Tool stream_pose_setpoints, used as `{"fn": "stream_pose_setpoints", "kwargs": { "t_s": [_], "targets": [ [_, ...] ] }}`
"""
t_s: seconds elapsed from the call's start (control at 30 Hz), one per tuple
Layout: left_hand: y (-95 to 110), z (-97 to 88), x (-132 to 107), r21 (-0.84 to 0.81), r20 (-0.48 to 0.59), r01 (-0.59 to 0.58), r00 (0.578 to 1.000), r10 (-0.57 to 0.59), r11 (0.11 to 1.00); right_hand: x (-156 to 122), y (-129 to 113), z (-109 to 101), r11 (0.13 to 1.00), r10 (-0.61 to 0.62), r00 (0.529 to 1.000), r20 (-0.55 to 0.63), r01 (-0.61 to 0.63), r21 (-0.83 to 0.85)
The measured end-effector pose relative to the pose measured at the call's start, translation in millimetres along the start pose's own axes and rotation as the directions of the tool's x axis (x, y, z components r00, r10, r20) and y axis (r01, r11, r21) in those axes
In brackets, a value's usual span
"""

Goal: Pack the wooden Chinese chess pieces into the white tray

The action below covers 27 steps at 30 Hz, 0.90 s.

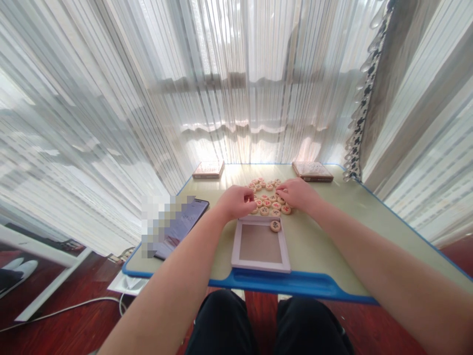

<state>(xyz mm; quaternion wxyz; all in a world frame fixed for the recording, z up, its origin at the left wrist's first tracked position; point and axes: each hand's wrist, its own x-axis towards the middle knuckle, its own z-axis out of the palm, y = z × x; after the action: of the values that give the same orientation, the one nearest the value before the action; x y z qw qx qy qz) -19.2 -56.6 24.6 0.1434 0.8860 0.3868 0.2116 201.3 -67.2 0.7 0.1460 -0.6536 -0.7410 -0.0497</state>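
Note:
Round wooden Chinese chess pieces (266,203) with red and black characters lie in a loose cluster on the pale green tabletop. My left hand (237,201) is at the cluster's left side, its fingers curled in; what they hold, if anything, is hidden. At the right side, my right hand (298,193) has its thumb and fingers pinched at a piece, which they partly cover. Nearer me lies a shallow box with a pale rim (235,249) and a beige inside. One black-marked piece (275,226) rests in its far right corner.
Two flat boxes, one at the far left (208,169) and one at the far right (312,171), sit along the table's back edge. A phone (185,224), partly blurred out, lies left of my left forearm. The blue table edge (281,282) has a groove. Sheer curtains (229,88) hang behind.

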Motion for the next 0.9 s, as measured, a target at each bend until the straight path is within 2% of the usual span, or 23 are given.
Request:
{"fn": "stream_pose_setpoints", "kwargs": {
  "t_s": [0.1, 0.23, 0.4, 0.5, 0.6, 0.73, 0.9],
  "targets": [
    [2.4, -0.2, -1.0, 0.0, 0.007, 0.01, 1.0, -0.01, 1.0, -0.6, -1.3, 0.5, 1.0, 0.026, 0.999, -0.037, -0.026, 0.012],
    [4.9, 0.3, -2.4, 0.001, 0.025, 0.005, 1.0, -0.005, 1.0, 1.1, -0.2, 0.4, 1.0, 0.002, 0.999, 0.034, -0.002, 0.011],
    [4.6, -0.2, -3.2, 0.022, -0.04, -0.037, 0.998, 0.038, 0.999, 2.3, 3.2, -2.1, 1.0, 0.004, 1.0, -0.007, -0.004, -0.011],
    [4.8, -0.7, -3.6, 0.02, -0.029, -0.026, 0.999, 0.027, 0.999, 1.4, 2.0, -4.2, 0.999, 0.004, 0.999, 0.039, -0.002, -0.044],
    [6.1, -1.3, -4.7, 0.013, 0.04, -0.018, 0.999, 0.017, 1.0, 1.1, 0.8, -4.2, 0.998, 0.005, 0.998, 0.062, -0.002, -0.057],
    [7.5, -3.8, -7.3, 0.021, 0.198, -0.021, 0.98, 0.016, 1.0, 2.3, 1.7, -1.5, 0.998, 0.046, 0.999, 0.02, -0.045, -0.046],
    [9.1, -8.5, -9.5, 0.006, 0.312, 0.054, 0.948, -0.053, 0.999, 4.0, 3.2, 0.6, 0.995, 0.093, 0.996, 0.016, -0.092, -0.031]
  ]
}}
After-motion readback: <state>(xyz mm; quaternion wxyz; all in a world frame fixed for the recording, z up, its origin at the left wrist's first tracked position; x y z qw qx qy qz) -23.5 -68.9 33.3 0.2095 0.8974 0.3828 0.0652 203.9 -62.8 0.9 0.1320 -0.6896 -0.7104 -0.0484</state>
